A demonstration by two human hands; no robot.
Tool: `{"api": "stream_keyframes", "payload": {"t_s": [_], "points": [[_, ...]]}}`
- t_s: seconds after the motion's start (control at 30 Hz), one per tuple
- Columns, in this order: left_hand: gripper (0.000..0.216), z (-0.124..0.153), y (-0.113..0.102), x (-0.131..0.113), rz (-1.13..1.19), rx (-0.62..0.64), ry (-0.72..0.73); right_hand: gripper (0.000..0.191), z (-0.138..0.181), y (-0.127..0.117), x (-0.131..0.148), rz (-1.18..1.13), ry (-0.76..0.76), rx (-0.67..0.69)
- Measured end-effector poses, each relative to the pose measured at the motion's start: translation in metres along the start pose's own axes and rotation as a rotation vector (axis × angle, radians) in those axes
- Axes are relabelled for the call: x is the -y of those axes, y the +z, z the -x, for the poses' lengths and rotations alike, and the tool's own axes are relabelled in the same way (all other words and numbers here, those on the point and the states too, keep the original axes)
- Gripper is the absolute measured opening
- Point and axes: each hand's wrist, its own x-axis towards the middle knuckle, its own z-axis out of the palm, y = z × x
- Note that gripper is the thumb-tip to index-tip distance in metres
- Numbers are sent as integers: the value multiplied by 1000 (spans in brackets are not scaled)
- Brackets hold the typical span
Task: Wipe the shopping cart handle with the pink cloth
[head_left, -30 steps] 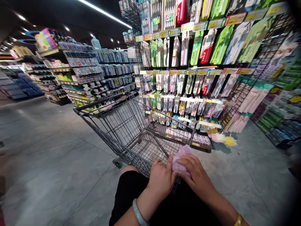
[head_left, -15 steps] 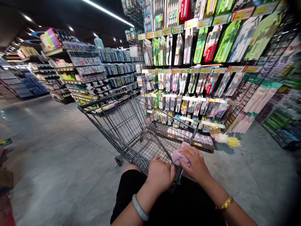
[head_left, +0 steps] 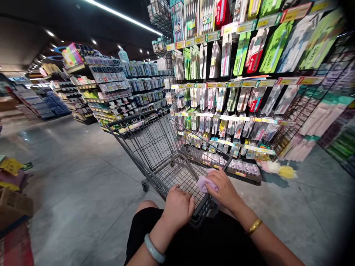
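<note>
A dark grey wire shopping cart (head_left: 181,179) stands right in front of my body, its basket holding nothing that I can make out. My left hand (head_left: 179,207), with a pale bangle at the wrist, is wrapped round the cart's near edge. A crumpled light purple cloth (head_left: 204,183) is bunched in my right hand (head_left: 224,188), which wears a gold bracelet. That hand presses the cloth against the near right end of the cart's rim. The fingertips of the right hand are partly hidden by the cloth.
A tall rack of packaged toothbrushes (head_left: 222,99) rises just past the cart. Shelves of small goods (head_left: 108,83) line the left side. A cardboard box (head_left: 15,207) sits at the lower left. Yellow and pink bath puffs (head_left: 287,171) hang low at the rack's right end.
My right hand and the cloth have shifted left along the cart's near rim. My left hand has also moved slightly left on the edge. The view has turned a little to the left.
</note>
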Motion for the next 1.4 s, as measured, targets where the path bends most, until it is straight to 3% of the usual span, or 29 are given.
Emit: {"api": "stream_keyframes", "payload": {"t_s": [0.17, 0.37, 0.47, 0.57, 0.7, 0.77, 0.93, 1.0, 1.17, 1.4], "points": [[36, 6, -8, 13, 43, 9, -29, 16, -15, 13, -12, 46, 116, -126], [42, 17, -21, 25, 38, 43, -36, 17, -15, 16, 0, -51, -35, -57], [42, 22, -25, 26, 33, 44, -56, 17, -15, 15, -6, -27, 45, -117], [37, 21, -25, 15, -6, 71, -152, 14, -14, 20, 14, -17, 117, -150], [27, 13, -18, -15, -56, 116, -276, 15, -9, 25, 53, -88, -39, 29], [30, 9, -14, -27, -106, 141, -329, 15, -13, 21, 47, -60, -41, 78], [54, 8, -8, -33, -122, 241, -419, 18, -30, 8, -6, 126, 113, 37], [56, 9, -7, -30, -112, 259, -412, 15, -30, 9, -2, 135, 85, 67], [59, 19, -15, -23, -125, 295, -434, 14, -16, 12, 41, 17, -62, 126], [63, 37, -31, -6, -162, 367, -436, 21, -27, 5, 13, 140, 47, 72]]}}
